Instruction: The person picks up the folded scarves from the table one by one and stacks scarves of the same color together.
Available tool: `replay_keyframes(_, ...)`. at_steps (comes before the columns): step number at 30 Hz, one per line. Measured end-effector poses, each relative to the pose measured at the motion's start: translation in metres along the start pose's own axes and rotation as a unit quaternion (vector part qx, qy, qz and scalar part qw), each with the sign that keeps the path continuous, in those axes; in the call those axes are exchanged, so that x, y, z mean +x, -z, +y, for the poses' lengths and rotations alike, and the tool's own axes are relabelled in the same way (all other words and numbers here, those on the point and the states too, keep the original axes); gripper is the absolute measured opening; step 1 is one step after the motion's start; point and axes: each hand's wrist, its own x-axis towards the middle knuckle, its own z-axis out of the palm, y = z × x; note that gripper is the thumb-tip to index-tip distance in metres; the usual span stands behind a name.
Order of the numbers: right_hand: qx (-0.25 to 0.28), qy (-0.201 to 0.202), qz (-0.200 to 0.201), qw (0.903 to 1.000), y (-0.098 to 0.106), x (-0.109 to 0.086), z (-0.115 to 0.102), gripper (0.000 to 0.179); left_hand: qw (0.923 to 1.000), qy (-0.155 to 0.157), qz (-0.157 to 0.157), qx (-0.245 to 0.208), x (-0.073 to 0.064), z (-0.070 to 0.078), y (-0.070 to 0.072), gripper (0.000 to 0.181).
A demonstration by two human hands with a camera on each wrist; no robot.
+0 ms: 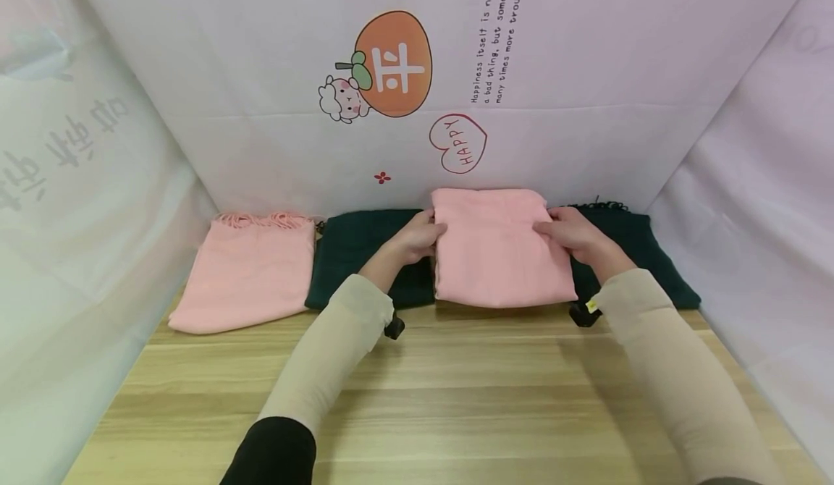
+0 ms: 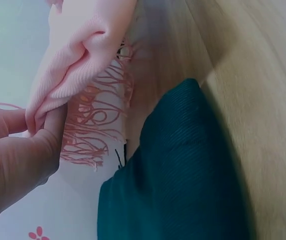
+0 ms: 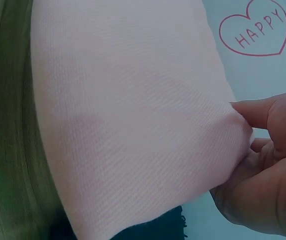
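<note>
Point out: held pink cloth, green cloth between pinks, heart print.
Held pink cloth (image 1: 500, 248), head view: broad face, middle.
Green cloth between pinks (image 1: 353, 246), head view: upper face.
Heart print (image 3: 259, 30), right wrist view: its lettering.

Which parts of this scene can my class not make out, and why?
Head view: left edge of the right dark green cloth, hidden by the held pink cloth.
Head view: ends of longer printed lines, cut by top edge.
Left wrist view: end of the left dark green cloth, cut by bottom edge.
</note>
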Motion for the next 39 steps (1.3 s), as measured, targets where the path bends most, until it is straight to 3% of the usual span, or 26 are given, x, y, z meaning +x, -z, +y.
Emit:
replay_keyframes(10, -0.002, 0.013, -0.013, 0.9998, -0.003, -0.012, -0.009, 0.069, 0.9998, -0.015, -0.008, 0.007, -0.013, 0.003, 0.004, 0.050)
replay_keyframes(28, -0.011, 0.030, -0.025, 0.9992, -0.015, -0.028, -0.014, 0.062, 0.9998, -0.002, -0.018, 0.012, -0.035, 0.001, 0.012, 0.053)
replay_keyframes(39, -0.019, 0.048, -0.031, 0.9982, -0.021, -0.039, -0.012, 0.061, 0.9990, -0.021, -0.036, 0.015, -0.051, -0.003, 0.014, 0.047)
